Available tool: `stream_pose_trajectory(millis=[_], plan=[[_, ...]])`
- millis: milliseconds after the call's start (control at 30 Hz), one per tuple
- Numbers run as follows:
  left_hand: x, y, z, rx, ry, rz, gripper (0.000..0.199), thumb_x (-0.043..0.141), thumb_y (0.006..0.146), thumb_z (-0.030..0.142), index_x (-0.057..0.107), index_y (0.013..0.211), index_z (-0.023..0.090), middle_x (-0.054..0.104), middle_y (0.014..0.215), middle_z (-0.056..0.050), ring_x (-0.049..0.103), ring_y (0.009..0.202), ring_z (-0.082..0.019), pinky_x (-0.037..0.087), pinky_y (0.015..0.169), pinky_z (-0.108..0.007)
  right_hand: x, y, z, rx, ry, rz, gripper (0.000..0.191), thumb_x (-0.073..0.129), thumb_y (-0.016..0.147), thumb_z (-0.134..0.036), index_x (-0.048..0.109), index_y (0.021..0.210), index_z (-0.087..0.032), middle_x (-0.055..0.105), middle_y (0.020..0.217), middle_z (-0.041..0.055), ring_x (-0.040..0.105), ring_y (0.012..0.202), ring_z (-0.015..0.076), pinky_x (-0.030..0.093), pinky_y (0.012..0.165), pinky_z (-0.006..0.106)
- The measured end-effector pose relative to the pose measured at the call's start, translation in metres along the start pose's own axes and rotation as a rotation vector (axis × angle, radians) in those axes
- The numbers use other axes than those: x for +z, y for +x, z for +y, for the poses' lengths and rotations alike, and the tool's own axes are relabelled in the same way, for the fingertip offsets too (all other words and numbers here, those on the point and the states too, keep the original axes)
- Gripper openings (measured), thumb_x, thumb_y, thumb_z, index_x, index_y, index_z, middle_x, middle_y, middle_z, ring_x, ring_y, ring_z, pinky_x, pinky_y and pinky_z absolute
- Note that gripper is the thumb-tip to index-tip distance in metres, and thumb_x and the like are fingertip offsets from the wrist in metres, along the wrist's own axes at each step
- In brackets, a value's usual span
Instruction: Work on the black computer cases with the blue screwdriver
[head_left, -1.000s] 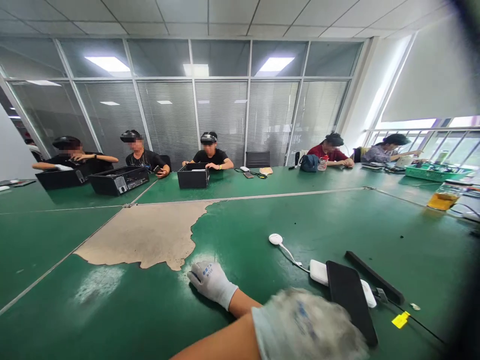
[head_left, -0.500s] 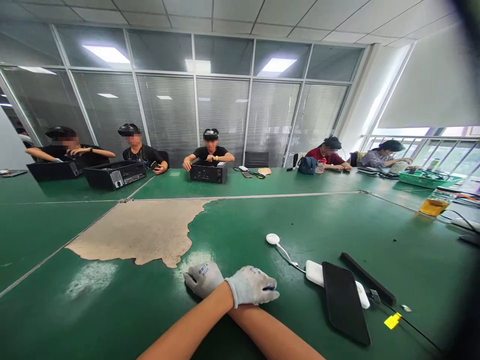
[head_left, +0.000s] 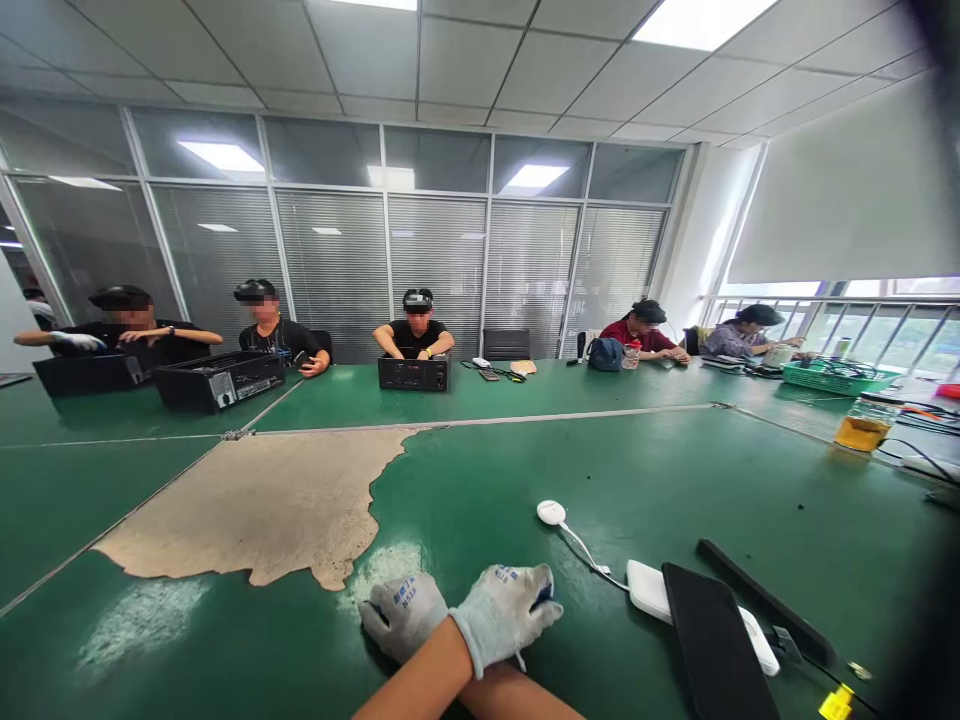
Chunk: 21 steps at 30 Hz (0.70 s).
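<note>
My forearms cross at the wrists, the left one on top. In a pale grey glove, my left hand (head_left: 511, 608) rests to the right of the crossing. Its fingers are loosely bent, with a gap by the thumb that shows dark blue and no object. My right hand (head_left: 405, 612), gloved alike, lies left of the crossing on the green tabletop (head_left: 480, 490), back up; its fingers are mostly tucked out of sight. A white round puck (head_left: 551, 513) on a cable, a white block (head_left: 649, 590) and a black phone (head_left: 716, 640) lie to the right.
A black bar (head_left: 765, 598) and yellow tag (head_left: 836, 703) are at the right. Bare beige patch (head_left: 262, 500) at left. Across the table, people sit by black cases (head_left: 414, 375). A jar of amber liquid (head_left: 866, 425) and green basket (head_left: 836, 377) stand far right.
The view has tilted up, so the table items sit lower in the picture. My left hand's fingers have lifted a little and the gap by the thumb is wider. My wrists remain crossed.
</note>
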<state>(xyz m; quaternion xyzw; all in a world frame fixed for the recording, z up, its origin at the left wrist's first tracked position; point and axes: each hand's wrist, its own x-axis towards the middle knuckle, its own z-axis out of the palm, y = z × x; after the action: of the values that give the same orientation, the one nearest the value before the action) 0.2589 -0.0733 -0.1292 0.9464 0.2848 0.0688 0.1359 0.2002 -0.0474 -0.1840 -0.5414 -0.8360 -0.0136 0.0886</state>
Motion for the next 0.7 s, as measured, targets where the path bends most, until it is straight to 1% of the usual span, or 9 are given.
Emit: stream_pose_trajectory(millis=[67, 167, 233, 367, 500, 567, 633, 700], plan=[[0.000, 0.000, -0.001, -0.001, 0.006, 0.013, 0.025, 0.048, 0.101, 0.050, 0.057, 0.103, 0.027, 0.077, 0.103, -0.001, 0.074, 0.095, -0.024, 0.051, 0.074, -0.029, -0.006, 0.000, -0.001, 0.011, 0.001, -0.035, 0.040, 0.037, 0.103, -0.049, 0.069, 0.094, -0.025, 0.078, 0.090, 0.0017, 0.074, 0.078, 0.0227, 0.052, 0.064, 0.031], [0.002, 0.000, -0.001, 0.000, 0.028, 0.044, 0.023, 0.045, 0.101, 0.046, 0.056, 0.100, 0.026, 0.076, 0.098, -0.001, 0.075, 0.091, -0.024, 0.052, 0.073, -0.029, -0.011, -0.001, -0.002, 0.026, 0.004, -0.041, 0.041, 0.036, 0.104, -0.049, 0.068, 0.093, -0.025, 0.079, 0.090, 0.0018, 0.075, 0.079, 0.0235, 0.053, 0.067, 0.033], [0.004, 0.001, -0.001, -0.028, 0.041, 0.043, 0.022, 0.044, 0.101, 0.045, 0.055, 0.103, 0.026, 0.076, 0.095, -0.003, 0.075, 0.087, -0.025, 0.053, 0.072, -0.030, -0.008, -0.001, -0.002, 0.027, 0.011, -0.020, 0.041, 0.037, 0.103, -0.048, 0.068, 0.091, -0.025, 0.078, 0.089, 0.0017, 0.075, 0.078, 0.0235, 0.053, 0.069, 0.033], [0.004, 0.004, -0.001, -0.073, 0.049, 0.007, 0.024, 0.043, 0.101, 0.044, 0.055, 0.108, 0.024, 0.077, 0.095, -0.005, 0.076, 0.086, -0.027, 0.055, 0.072, -0.032, 0.005, -0.001, 0.001, 0.017, 0.038, 0.060, 0.038, 0.041, 0.102, -0.049, 0.068, 0.088, -0.026, 0.078, 0.086, 0.0008, 0.073, 0.075, 0.0222, 0.051, 0.067, 0.032], [-0.003, 0.002, 0.001, -0.055, 0.053, 0.004, 0.025, 0.043, 0.102, 0.043, 0.055, 0.109, 0.022, 0.078, 0.094, -0.006, 0.076, 0.086, -0.027, 0.055, 0.072, -0.032, 0.011, -0.001, 0.003, 0.014, 0.053, 0.052, 0.036, 0.042, 0.102, -0.047, 0.070, 0.093, -0.026, 0.076, 0.085, 0.0016, 0.070, 0.073, 0.0221, 0.047, 0.063, 0.032], [-0.010, 0.000, 0.004, -0.042, 0.038, -0.016, 0.025, 0.043, 0.102, 0.042, 0.055, 0.111, 0.022, 0.078, 0.094, -0.006, 0.076, 0.085, -0.026, 0.055, 0.070, -0.031, 0.007, -0.002, 0.003, 0.014, 0.060, 0.039, 0.037, 0.042, 0.102, -0.048, 0.070, 0.096, -0.027, 0.076, 0.087, 0.0023, 0.068, 0.073, 0.0216, 0.045, 0.064, 0.032], [-0.015, -0.002, 0.006, -0.048, 0.023, -0.051, 0.026, 0.043, 0.103, 0.041, 0.055, 0.113, 0.021, 0.077, 0.093, -0.006, 0.076, 0.084, -0.025, 0.055, 0.069, -0.030, 0.002, -0.003, 0.002, -0.020, 0.060, 0.025, 0.036, 0.042, 0.103, -0.049, 0.071, 0.100, -0.027, 0.076, 0.090, 0.0024, 0.067, 0.074, 0.0208, 0.045, 0.064, 0.031], [-0.016, -0.003, 0.007, -0.060, 0.036, -0.072, 0.028, 0.042, 0.104, 0.041, 0.054, 0.117, 0.020, 0.078, 0.094, -0.007, 0.076, 0.085, -0.026, 0.056, 0.071, -0.031, -0.003, -0.004, 0.001, -0.038, 0.031, 0.002, 0.035, 0.042, 0.103, -0.048, 0.071, 0.102, -0.027, 0.076, 0.091, 0.0021, 0.067, 0.074, 0.0204, 0.043, 0.062, 0.030]])
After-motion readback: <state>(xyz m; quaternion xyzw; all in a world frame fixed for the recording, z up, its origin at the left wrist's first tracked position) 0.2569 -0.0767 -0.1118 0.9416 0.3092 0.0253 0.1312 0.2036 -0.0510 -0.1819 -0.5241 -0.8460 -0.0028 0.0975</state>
